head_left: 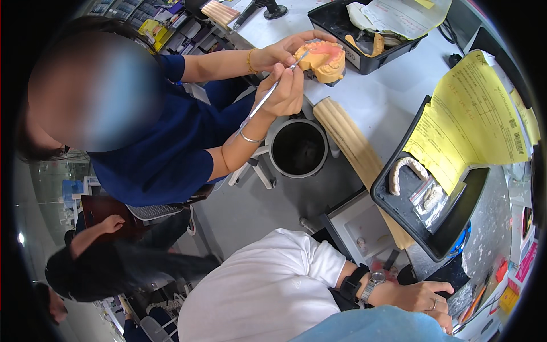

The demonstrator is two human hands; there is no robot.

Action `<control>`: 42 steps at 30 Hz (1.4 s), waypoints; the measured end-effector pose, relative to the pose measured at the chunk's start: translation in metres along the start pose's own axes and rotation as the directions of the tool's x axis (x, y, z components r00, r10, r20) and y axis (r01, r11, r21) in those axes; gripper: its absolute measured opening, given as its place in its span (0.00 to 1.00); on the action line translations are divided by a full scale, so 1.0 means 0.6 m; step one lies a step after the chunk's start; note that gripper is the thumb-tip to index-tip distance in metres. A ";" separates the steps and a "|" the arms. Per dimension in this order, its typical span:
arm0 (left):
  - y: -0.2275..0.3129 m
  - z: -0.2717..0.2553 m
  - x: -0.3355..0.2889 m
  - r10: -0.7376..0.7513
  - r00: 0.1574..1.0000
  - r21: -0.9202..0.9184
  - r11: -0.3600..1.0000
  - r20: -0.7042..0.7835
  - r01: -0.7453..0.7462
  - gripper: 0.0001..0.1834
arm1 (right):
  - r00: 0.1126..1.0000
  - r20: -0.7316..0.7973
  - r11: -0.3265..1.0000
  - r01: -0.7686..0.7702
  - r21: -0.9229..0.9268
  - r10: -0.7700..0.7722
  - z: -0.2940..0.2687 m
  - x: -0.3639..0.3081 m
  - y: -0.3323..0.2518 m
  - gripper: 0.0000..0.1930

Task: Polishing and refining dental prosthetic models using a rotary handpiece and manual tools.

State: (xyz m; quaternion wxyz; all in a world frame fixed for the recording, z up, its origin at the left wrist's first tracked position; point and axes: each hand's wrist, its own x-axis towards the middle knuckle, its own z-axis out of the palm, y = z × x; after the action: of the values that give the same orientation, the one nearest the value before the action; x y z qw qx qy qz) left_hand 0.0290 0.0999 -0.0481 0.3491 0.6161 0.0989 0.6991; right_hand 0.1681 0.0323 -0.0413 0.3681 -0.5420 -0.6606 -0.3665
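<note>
Head view, co-worker's dental cast [325,60], yellow stone w/ pink wax.

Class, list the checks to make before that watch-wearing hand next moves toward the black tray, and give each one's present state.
1. Watch-wearing hand is empty: cannot tell, it is partly hidden.
2. White dental arch lies inside the black tray: ok.
3. Clear bags are in the tray: ok.
4. Yellow form leaves the arch uncovered: ok.
5. Co-worker's hands are away from the tray: ok, they are at the orange dental model.
</note>
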 end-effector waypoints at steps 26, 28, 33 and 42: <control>-0.007 0.004 -0.006 0.034 0.999 0.028 0.999 -0.016 -0.034 0.10 | 0.968 -0.014 0.968 0.251 0.009 -0.251 0.015 0.031 -0.011 0.12; -0.007 0.005 -0.009 0.029 1.000 0.030 0.999 -0.010 -0.029 0.10 | 0.970 -0.033 0.968 0.243 0.066 -0.241 0.015 0.033 -0.013 0.14; -0.005 0.012 -0.012 -0.006 1.000 0.020 1.000 -0.028 0.006 0.11 | 0.988 -0.029 0.977 0.155 0.147 -0.152 0.007 0.011 0.004 0.17; -0.008 -0.001 -0.002 0.031 0.999 0.007 0.999 0.006 -0.031 0.10 | 0.999 0.028 0.987 0.018 0.163 -0.022 0.004 0.013 -0.005 0.13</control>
State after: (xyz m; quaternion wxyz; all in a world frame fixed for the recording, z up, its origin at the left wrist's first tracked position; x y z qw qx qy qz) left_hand 0.0302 0.1025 -0.0520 0.3363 0.6207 0.0907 0.7025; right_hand 0.1639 0.0375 -0.0357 0.3975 -0.5090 -0.6990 -0.3071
